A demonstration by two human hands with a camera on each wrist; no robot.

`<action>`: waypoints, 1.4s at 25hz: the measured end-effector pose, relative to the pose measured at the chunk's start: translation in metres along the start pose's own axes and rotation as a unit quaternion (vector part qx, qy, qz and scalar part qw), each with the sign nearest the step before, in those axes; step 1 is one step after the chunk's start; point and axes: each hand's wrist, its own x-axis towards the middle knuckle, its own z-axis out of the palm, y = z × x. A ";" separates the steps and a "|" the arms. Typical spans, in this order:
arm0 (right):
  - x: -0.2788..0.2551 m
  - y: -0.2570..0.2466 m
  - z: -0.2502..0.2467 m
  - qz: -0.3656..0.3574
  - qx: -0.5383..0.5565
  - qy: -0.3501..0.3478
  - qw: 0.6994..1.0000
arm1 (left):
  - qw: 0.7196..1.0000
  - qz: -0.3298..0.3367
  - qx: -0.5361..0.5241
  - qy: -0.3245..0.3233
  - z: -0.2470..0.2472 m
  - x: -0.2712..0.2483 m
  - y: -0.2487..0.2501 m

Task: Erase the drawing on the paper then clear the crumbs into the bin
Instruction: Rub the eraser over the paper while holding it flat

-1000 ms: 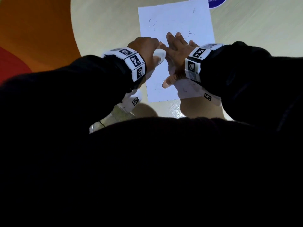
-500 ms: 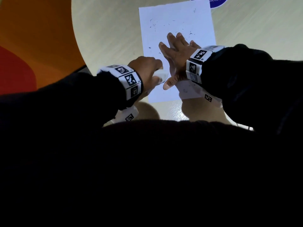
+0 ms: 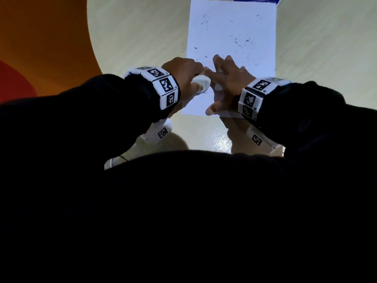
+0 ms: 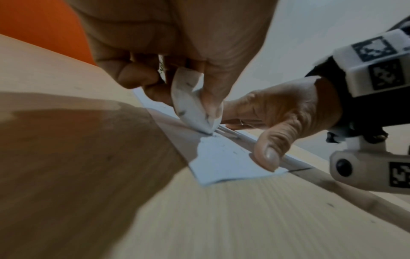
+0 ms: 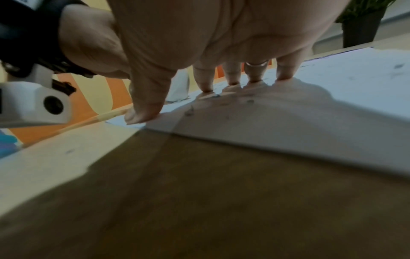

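Two hands work on the paper (image 3: 232,33), which lies flat on the pale wooden worktop (image 3: 138,33). Our left hand (image 3: 183,72) has its grip closed around a white eraser (image 4: 193,105), thumb and curled fingers pinching it, with its lower tip touching the sheet near the near edge. Our right hand (image 3: 228,82) has an open grip, fingers (image 5: 255,73) spread straight and pressing the paper down, thumb near the sheet's near edge. Dark crumbs (image 3: 242,41) lie scattered over the far half of the paper. We can see a few more beside the eraser tip.
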 end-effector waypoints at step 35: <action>0.015 0.006 0.004 -0.025 -0.024 -0.004 0.999 | 0.999 -0.022 0.030 0.038 0.010 -0.006 -0.001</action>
